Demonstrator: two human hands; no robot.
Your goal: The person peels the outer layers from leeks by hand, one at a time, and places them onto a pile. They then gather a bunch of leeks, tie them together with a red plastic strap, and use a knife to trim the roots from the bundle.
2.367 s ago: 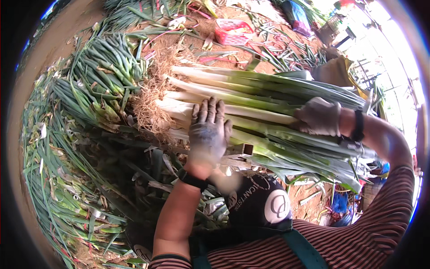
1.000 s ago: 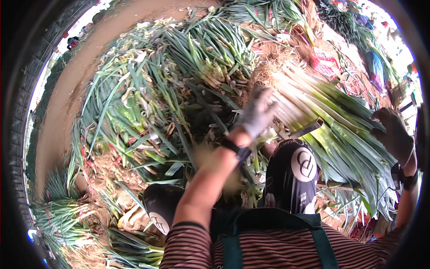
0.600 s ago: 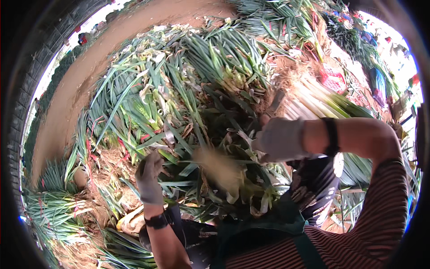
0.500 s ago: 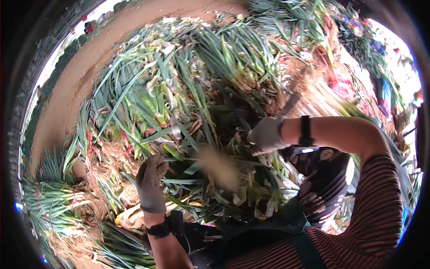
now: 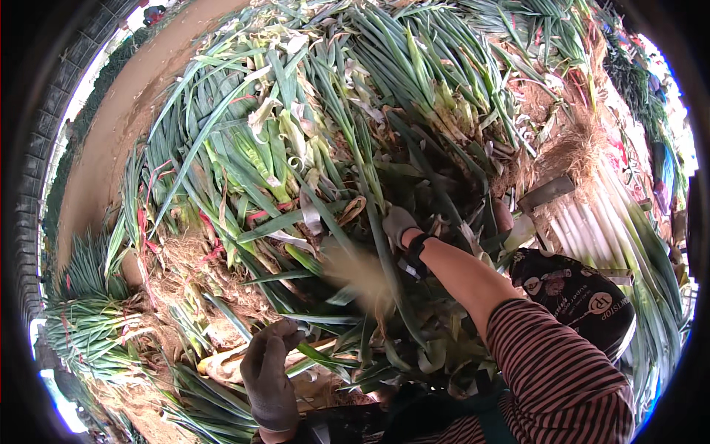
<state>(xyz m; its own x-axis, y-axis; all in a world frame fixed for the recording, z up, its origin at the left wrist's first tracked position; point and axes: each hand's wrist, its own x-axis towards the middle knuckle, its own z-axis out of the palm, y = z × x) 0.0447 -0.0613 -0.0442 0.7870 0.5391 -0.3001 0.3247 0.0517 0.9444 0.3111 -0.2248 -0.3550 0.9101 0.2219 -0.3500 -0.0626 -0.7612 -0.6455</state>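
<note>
My right hand [image 5: 401,226], in a grey glove, reaches forward into the pile of long green onions [image 5: 244,148]. Its fingers are closed at the lower end of a green onion stalk [image 5: 362,159], though part of the grip is hidden. Lower down and to the left, my left hand [image 5: 271,377], also gloved, is raised over the near edge of the pile with its fingers curled in. No object shows in it. Loose leaves [image 5: 318,320] lie just beyond its fingertips.
White-stemmed onions [image 5: 592,229] lie side by side at my right, next to a flat metal blade [image 5: 546,192] and my patterned trouser knee [image 5: 573,296]. More onion bunches [image 5: 92,337] lie at the left. A dirt path [image 5: 111,155] curves behind. A tan blur covers the middle.
My right hand has moved forward and left, from beside my knee into the pile, its arm now stretched out. My left hand appears lower and nearer; the view has shifted as well.
</note>
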